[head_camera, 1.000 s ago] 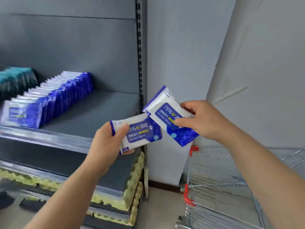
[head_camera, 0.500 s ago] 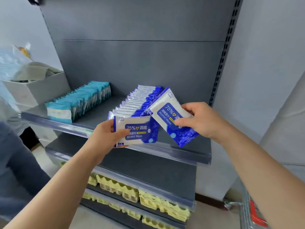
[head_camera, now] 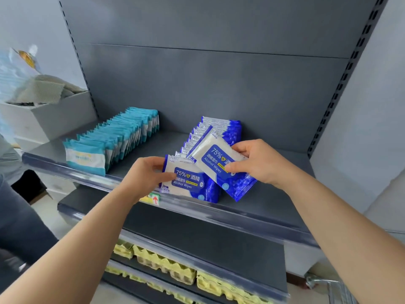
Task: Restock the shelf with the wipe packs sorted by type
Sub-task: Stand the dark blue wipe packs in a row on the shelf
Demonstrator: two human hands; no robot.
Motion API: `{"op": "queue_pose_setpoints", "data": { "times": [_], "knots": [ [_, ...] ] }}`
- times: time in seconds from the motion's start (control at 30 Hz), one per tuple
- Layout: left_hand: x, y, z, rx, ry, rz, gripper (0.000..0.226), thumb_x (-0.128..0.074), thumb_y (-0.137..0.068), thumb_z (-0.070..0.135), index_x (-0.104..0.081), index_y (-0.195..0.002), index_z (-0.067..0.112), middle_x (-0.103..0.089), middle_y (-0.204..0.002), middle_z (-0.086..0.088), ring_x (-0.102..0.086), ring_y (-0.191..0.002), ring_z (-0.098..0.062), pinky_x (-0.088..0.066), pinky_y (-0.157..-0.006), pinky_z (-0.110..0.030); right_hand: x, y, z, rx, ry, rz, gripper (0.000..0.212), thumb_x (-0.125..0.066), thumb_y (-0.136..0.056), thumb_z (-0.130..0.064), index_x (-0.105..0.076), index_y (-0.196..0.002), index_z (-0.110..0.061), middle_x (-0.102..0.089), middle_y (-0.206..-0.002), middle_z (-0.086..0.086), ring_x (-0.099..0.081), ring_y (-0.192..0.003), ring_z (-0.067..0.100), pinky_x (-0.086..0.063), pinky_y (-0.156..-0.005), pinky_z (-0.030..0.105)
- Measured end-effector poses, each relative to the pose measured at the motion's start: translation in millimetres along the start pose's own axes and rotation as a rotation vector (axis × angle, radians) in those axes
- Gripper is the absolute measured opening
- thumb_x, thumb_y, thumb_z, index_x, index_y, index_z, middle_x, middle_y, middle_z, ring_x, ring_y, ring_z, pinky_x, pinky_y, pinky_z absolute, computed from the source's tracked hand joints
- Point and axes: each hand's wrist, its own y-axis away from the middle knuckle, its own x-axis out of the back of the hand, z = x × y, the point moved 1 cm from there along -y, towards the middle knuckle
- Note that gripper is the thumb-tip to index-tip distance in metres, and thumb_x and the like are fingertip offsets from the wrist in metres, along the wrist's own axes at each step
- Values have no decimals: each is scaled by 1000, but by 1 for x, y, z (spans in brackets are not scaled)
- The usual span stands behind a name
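My left hand (head_camera: 145, 174) grips a blue-and-white alcohol wipe pack (head_camera: 188, 183) by its left edge, at the front of the blue row (head_camera: 221, 128) on the grey shelf (head_camera: 274, 202). My right hand (head_camera: 256, 163) pinches a second blue alcohol wipe pack (head_camera: 221, 163), tilted, just above and right of the first, overlapping it. A row of teal-and-white wipe packs (head_camera: 114, 139) stands upright on the shelf's left side.
The shelf's front rail (head_camera: 219, 212) carries a small yellow label with a red arrow (head_camera: 153, 198). Yellow egg cartons (head_camera: 166, 264) fill the lower shelves. A grey box (head_camera: 43, 113) sits at the left, a person's dark sleeve (head_camera: 17, 216) below it, a cart handle (head_camera: 324, 284) at bottom right.
My view swung left from the cart to face the shelf. Both hands carried their blue packs forward and down to the front of the blue row.
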Motion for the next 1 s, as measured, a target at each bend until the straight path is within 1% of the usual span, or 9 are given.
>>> {"op": "queue_pose_setpoints", "data": {
  "times": [0.1, 0.2, 0.33, 0.47, 0.57, 0.6, 0.67, 0.8, 1.0],
  "knots": [
    [3, -14, -12, -13, -34, 2, 22, -81, -75, 17, -69, -93, 14, -74, -84, 0, -72, -69, -13, -60, -66, -32, -11, -6, -6, -17, -17, -25, 22, -75, -79, -8, -70, -95, -22, -75, -93, -6, -71, -84, 8, -56, -82, 30],
    [6, -24, -17, -57, -60, -53, 24, -83, -72, 22, -68, -89, 15, -74, -80, 0, -72, -69, -17, -60, -67, -37, -25, -8, -16, -37, 16, 4, 21, -76, -79, -8, -69, -87, -26, -74, -87, -11, -70, -78, 2, -55, -75, 23],
    [9, -33, -23, -118, -40, -119, 26, -82, -73, 24, -63, -87, 12, -71, -76, 0, -72, -69, -17, -60, -63, -37, -31, -2, -29, -92, 109, 133, 19, -79, -76, -15, -72, -93, -21, -73, -89, -8, -69, -84, 12, -54, -78, 30],
    [10, -40, -28, -156, 2, -171, 32, -79, -74, 28, -56, -86, 9, -69, -76, -1, -72, -72, -14, -60, -64, -38, -44, 6, -30, -215, 158, 118, 19, -82, -73, -18, -73, -90, -22, -73, -87, -8, -68, -79, 10, -54, -76, 31],
    [15, -44, -34, -177, 67, -271, 28, -77, -77, 27, -62, -93, 9, -72, -81, 0, -73, -77, -14, -60, -70, -41, -62, 1, -23, -284, 289, 155, 23, -83, -71, -22, -70, -89, -28, -70, -93, -6, -65, -81, 14, -53, -70, 31],
    [18, -45, -36, -178, 102, -320, 26, -74, -80, 27, -64, -97, 9, -73, -85, 0, -73, -81, -15, -60, -74, -42, -66, -2, -22, -288, 341, 175, 26, -84, -70, -25, -70, -92, -28, -68, -95, -5, -63, -81, 14, -50, -67, 29],
    [23, -48, -43, -181, 142, -397, 19, -66, -88, 23, -66, -104, 12, -74, -93, 0, -72, -87, -17, -58, -81, -44, -73, -6, -24, -273, 473, 208, 34, -83, -69, -30, -71, -101, -27, -64, -100, -6, -58, -87, 15, -48, -69, 30],
    [22, -56, -45, -204, 144, -410, 24, -63, -88, 24, -64, -109, 12, -72, -98, -1, -71, -93, -18, -59, -81, -43, -81, -14, -31, -257, 605, 228, 41, -81, -71, -38, -67, -108, -24, -58, -100, -8, -53, -97, 15, -49, -83, 38],
    [14, -68, -33, -220, 82, -356, 23, -59, -90, 32, -62, -107, 16, -70, -104, 3, -68, -98, -15, -58, -77, -30, -75, -33, -28, -271, 593, 265, 40, -81, -71, -36, -66, -105, -21, -54, -97, -8, -52, -95, 15, -48, -85, 37]
  ]
}}
